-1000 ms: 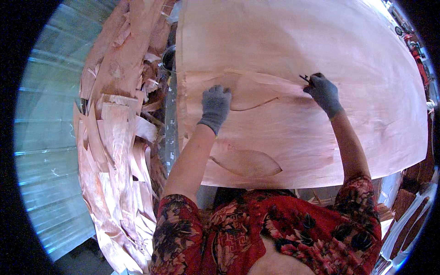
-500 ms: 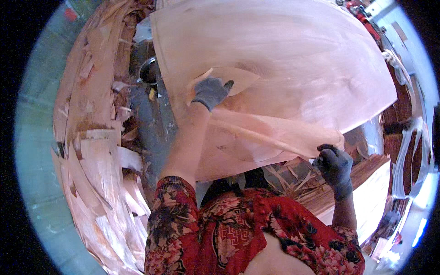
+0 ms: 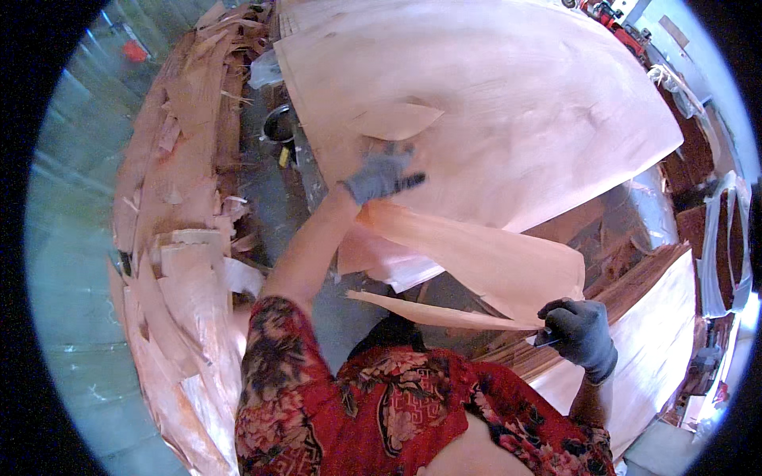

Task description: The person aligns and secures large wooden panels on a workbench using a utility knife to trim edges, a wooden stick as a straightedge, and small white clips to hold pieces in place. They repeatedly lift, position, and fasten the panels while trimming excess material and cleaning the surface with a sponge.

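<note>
A large pale wood veneer sheet [image 3: 508, 119] lies across a table ahead of me, with a leaf-shaped piece [image 3: 394, 120] on it. My left hand [image 3: 381, 176], in a grey glove, rests flat on the sheet's near edge, fingers spread. My right hand [image 3: 582, 335], also gloved, is low at the right and grips the edge of a torn-off veneer strip [image 3: 476, 266] that curls down off the table; a thin dark tool shows in the same hand.
A heap of veneer scraps [image 3: 186, 262] runs along the left. A dark round pot [image 3: 279, 124] stands beside the table. Stacked veneer sheets [image 3: 651, 333] lie at the lower right. Red machinery [image 3: 607, 14] is at the far top.
My right hand pulled a strip away from the big sheet, moving from the upper right down to the lower right. My left hand stayed pressing on the sheet.
</note>
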A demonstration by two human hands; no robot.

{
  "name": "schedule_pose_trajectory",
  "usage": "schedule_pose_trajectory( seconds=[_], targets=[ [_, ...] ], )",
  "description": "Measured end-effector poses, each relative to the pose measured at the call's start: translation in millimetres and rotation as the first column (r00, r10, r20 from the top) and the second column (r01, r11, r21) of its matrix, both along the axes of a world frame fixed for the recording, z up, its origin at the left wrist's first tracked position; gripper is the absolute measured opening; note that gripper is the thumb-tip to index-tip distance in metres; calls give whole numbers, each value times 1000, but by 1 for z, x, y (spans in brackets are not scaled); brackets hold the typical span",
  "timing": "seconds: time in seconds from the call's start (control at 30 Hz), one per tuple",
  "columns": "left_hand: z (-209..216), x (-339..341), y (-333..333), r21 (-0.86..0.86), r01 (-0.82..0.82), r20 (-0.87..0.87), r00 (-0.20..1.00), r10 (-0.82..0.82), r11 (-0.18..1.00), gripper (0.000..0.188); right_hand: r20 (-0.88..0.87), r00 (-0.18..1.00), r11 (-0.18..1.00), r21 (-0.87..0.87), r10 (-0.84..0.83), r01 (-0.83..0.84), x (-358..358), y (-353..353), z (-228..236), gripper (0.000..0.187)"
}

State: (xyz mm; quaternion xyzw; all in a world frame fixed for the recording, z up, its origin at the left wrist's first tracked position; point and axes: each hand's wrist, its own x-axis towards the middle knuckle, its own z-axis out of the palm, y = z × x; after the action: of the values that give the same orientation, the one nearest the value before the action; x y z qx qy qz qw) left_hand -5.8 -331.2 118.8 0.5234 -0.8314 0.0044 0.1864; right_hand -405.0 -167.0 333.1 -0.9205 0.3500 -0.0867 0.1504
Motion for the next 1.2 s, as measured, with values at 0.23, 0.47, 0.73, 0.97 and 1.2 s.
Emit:
schedule_pose_trajectory(
  seconds=[0.23, 0.47, 0.73, 0.97, 1.2],
  targets=[
    [37, -29, 236, 231, 277, 210, 922, -326, 933, 55, 143, 990, 1000, 4, 15, -15, 3, 35, -28, 26],
    [-67, 3, 347, -102, -284, -7, 959, 285, 953, 44, 292, 946, 982, 81, 138, -168, 103, 78, -32, 22],
    [-56, 196, 585, 125, -687, -63, 714, 697, 716, 26, 229, 953, 959, 244, -200, 143, 237, 139, -87, 38],
    [-80, 352, 878, 479, -875, 55, 113, 992, 73, 26, 110, 943, 902, 346, -313, 259, 292, 113, -174, 32],
    [-69, 348, 843, 653, -717, 320, -34, 947, -246, 30, 61, 751, 748, 179, -657, 639, 278, 6, -203, 30]
  ],
)
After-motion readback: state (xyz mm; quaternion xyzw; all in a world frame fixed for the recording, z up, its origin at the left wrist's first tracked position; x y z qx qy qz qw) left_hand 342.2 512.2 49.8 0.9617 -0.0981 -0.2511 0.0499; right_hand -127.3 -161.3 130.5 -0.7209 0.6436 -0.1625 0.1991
